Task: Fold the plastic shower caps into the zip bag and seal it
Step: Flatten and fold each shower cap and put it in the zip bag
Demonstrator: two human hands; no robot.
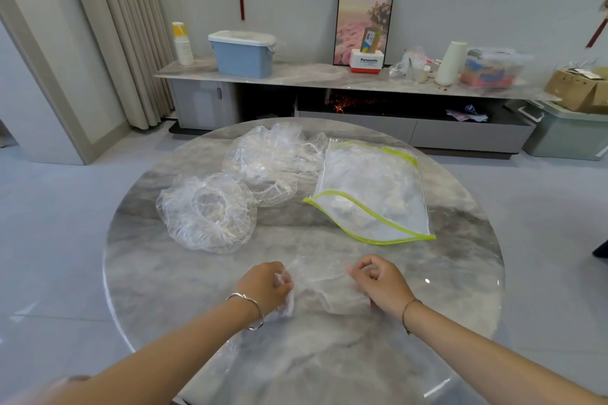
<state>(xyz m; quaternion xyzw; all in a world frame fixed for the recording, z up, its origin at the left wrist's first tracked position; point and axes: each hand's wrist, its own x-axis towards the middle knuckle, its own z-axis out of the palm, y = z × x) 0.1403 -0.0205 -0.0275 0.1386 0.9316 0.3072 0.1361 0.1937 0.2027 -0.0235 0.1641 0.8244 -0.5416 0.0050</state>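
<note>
A clear plastic shower cap [325,289] lies stretched on the round marble table [444,273] near its front edge. My left hand [266,286] grips its left side and my right hand [378,279] pinches its right edge. A second crumpled shower cap [207,210] rests at the table's left. A loose pile of more caps [273,158] sits behind it. The clear zip bag [371,191] with a yellow-green zip edge lies at the right, its mouth open toward me, with some folded plastic inside.
Behind the table runs a long low cabinet [296,76] holding a blue bin [243,52], paper cups, a framed picture and boxes. Grey tiled floor surrounds the table, and curtains hang at the left.
</note>
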